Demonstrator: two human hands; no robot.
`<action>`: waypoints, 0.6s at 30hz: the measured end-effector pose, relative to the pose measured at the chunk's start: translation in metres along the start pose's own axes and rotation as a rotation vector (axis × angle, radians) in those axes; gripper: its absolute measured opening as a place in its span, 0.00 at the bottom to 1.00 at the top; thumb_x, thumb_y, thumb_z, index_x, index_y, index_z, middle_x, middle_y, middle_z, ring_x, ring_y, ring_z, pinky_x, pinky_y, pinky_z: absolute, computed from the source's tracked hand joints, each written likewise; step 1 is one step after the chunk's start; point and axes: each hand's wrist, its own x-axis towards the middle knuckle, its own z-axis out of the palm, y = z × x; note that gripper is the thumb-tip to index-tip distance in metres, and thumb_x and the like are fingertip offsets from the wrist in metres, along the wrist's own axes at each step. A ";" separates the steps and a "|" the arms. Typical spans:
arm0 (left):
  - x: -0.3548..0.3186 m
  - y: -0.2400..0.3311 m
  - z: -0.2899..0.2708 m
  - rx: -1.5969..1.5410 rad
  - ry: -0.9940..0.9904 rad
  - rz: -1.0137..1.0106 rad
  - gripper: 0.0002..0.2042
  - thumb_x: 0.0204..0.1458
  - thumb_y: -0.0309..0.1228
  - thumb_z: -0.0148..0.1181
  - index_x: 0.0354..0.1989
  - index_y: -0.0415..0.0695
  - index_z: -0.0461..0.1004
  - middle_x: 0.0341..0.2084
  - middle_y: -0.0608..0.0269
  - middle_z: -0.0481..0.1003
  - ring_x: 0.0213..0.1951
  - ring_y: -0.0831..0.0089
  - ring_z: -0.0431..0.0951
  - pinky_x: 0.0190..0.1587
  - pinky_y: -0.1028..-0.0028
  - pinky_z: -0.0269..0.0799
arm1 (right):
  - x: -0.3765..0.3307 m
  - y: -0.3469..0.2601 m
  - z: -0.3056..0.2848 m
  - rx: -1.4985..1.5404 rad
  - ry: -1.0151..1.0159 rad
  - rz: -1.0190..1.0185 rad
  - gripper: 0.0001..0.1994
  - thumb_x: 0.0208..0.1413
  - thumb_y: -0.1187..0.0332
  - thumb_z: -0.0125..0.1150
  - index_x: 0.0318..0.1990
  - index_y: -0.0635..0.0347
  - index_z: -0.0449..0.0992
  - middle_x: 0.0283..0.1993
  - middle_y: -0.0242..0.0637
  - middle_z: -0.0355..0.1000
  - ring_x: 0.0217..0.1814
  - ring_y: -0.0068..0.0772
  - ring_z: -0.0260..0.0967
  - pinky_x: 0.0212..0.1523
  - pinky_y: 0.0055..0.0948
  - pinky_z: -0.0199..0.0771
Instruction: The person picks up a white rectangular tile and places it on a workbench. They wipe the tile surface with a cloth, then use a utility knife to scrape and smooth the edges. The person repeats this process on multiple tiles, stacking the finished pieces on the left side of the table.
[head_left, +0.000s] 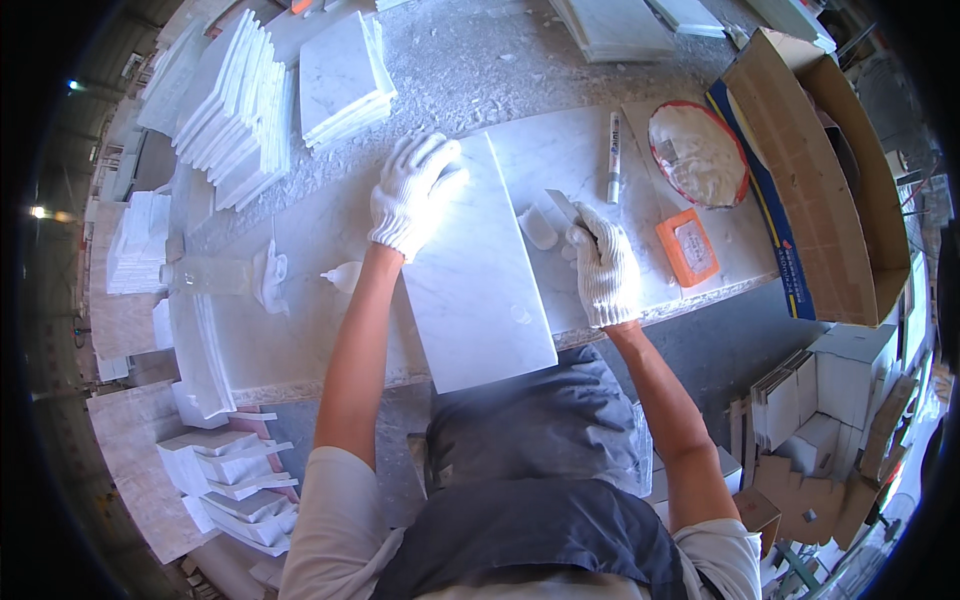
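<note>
A white marble tile lies lengthwise on the stone workbench, its near end jutting over the front edge. My left hand, in a white knitted glove, rests flat on the tile's far left corner. In its own white glove, my right hand grips a metal putty knife just right of the tile, the blade pointing away from me. A blob of white paste sits on the bench beside the blade.
A red-rimmed bowl of white paste, an orange sanding block and a grey marker pen lie at the right. An open cardboard box stands beyond them. Stacks of marble tiles fill the left; a clear bottle lies there.
</note>
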 end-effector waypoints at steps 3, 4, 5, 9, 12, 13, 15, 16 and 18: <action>-0.006 0.007 -0.004 -0.111 0.063 -0.097 0.19 0.59 0.37 0.67 0.56 0.43 0.79 0.57 0.51 0.78 0.63 0.51 0.74 0.67 0.57 0.67 | -0.001 0.000 -0.002 -0.084 0.008 -0.047 0.15 0.67 0.71 0.64 0.59 0.61 0.80 0.47 0.42 0.81 0.46 0.36 0.79 0.51 0.34 0.78; -0.005 0.012 -0.006 -0.057 0.034 -0.147 0.20 0.57 0.38 0.68 0.57 0.44 0.79 0.58 0.50 0.77 0.64 0.51 0.73 0.68 0.56 0.67 | -0.001 0.000 -0.002 -0.116 0.018 -0.075 0.15 0.67 0.70 0.64 0.59 0.61 0.80 0.47 0.42 0.81 0.46 0.36 0.80 0.51 0.33 0.78; -0.004 0.018 -0.007 -0.017 0.049 -0.165 0.22 0.56 0.38 0.69 0.57 0.44 0.79 0.59 0.50 0.76 0.65 0.51 0.73 0.69 0.56 0.66 | -0.001 0.001 -0.002 -0.108 0.016 -0.054 0.15 0.67 0.71 0.64 0.58 0.62 0.80 0.47 0.42 0.81 0.46 0.35 0.80 0.50 0.33 0.78; -0.018 0.065 -0.001 0.119 -0.020 0.345 0.22 0.60 0.49 0.62 0.59 0.52 0.78 0.60 0.57 0.76 0.66 0.55 0.71 0.74 0.52 0.61 | -0.001 0.001 0.000 -0.062 0.043 -0.072 0.14 0.67 0.71 0.64 0.58 0.62 0.80 0.45 0.43 0.81 0.44 0.33 0.80 0.48 0.32 0.78; -0.012 0.064 -0.003 0.147 -0.222 0.195 0.25 0.60 0.48 0.62 0.64 0.53 0.75 0.63 0.58 0.74 0.70 0.54 0.67 0.77 0.53 0.53 | -0.002 0.001 0.001 -0.011 0.043 0.011 0.12 0.66 0.73 0.64 0.55 0.63 0.81 0.42 0.41 0.79 0.42 0.29 0.80 0.46 0.31 0.79; -0.007 0.056 -0.004 0.173 -0.220 0.101 0.26 0.60 0.47 0.63 0.66 0.53 0.73 0.65 0.59 0.74 0.71 0.54 0.65 0.78 0.53 0.51 | -0.002 0.001 -0.002 -0.012 0.002 0.052 0.11 0.66 0.72 0.64 0.54 0.63 0.81 0.43 0.41 0.80 0.42 0.29 0.80 0.47 0.31 0.79; 0.001 0.040 -0.005 0.206 -0.095 -0.241 0.27 0.63 0.48 0.59 0.69 0.52 0.71 0.67 0.57 0.72 0.72 0.52 0.64 0.79 0.54 0.50 | -0.003 0.000 -0.003 -0.084 0.064 -0.030 0.11 0.65 0.72 0.65 0.53 0.61 0.81 0.46 0.42 0.80 0.46 0.34 0.80 0.50 0.35 0.79; 0.003 0.038 -0.002 0.304 -0.021 -0.334 0.28 0.65 0.48 0.57 0.70 0.49 0.70 0.69 0.53 0.70 0.73 0.51 0.64 0.79 0.53 0.49 | -0.006 -0.001 -0.008 -0.103 0.063 -0.126 0.13 0.62 0.72 0.66 0.54 0.59 0.81 0.48 0.42 0.80 0.51 0.40 0.79 0.53 0.38 0.79; -0.002 0.036 0.001 0.352 -0.032 -0.105 0.30 0.64 0.48 0.59 0.70 0.45 0.69 0.71 0.49 0.68 0.74 0.52 0.62 0.80 0.53 0.48 | -0.004 -0.002 -0.011 0.023 0.149 -0.282 0.18 0.55 0.69 0.67 0.55 0.52 0.80 0.47 0.40 0.79 0.48 0.49 0.78 0.49 0.41 0.80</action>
